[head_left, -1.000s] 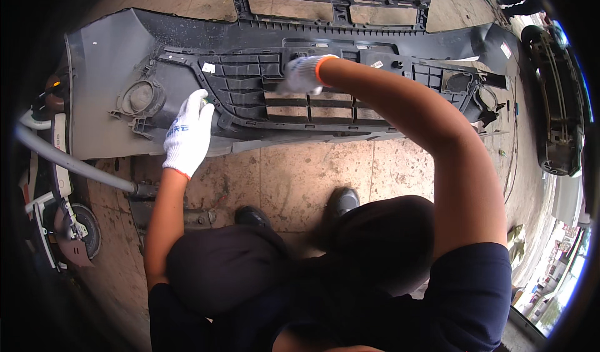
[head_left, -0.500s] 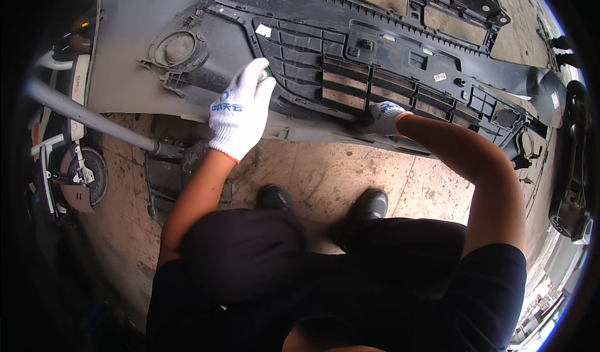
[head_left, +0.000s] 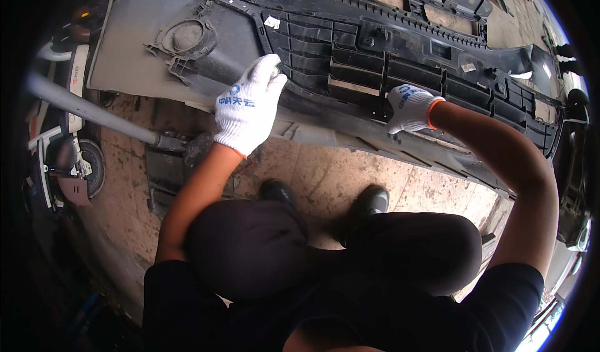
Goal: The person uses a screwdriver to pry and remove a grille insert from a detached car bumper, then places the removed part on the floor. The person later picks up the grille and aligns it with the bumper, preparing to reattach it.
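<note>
Two gloved hands: left hand (head_left: 248,107) pinching a small round item (head_left: 275,71), too hidden to name; right hand (head_left: 412,108) bent, grip unclear.
Front bumper cover (head_left: 325,102): ahead, under both hands, inner side up, long axis left to right.
Grille openings (head_left: 356,61): nearer the right hand.
Floor (head_left: 325,164): stained, tan.
Room: grey pole (head_left: 106,113), white two-wheeler (head_left: 77,89) leftward.

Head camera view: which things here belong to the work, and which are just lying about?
Part of the work, it seems: gloved left hand, pinching a small, mostly hidden thing; gloved right hand; dark car bumper.

Just around, apparently: white scooter; grey pole; dark part on the floor.
</note>
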Action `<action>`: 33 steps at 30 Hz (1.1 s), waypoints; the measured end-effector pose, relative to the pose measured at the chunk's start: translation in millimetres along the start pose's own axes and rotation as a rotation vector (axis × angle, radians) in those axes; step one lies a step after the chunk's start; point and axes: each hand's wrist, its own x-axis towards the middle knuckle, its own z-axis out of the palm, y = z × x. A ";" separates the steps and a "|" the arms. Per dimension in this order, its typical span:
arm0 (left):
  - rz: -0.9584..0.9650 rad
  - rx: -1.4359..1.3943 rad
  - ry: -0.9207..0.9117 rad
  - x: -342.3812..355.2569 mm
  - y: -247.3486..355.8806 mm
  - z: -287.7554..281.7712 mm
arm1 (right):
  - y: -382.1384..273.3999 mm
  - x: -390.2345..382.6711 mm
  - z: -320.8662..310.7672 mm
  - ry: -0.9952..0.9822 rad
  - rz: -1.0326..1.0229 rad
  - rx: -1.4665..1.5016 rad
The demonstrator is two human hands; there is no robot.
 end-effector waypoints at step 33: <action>0.038 -0.148 -0.050 10.3 -0.6 -4.1 | -37.6 71.8 40.1 -0.185 0.037 -0.074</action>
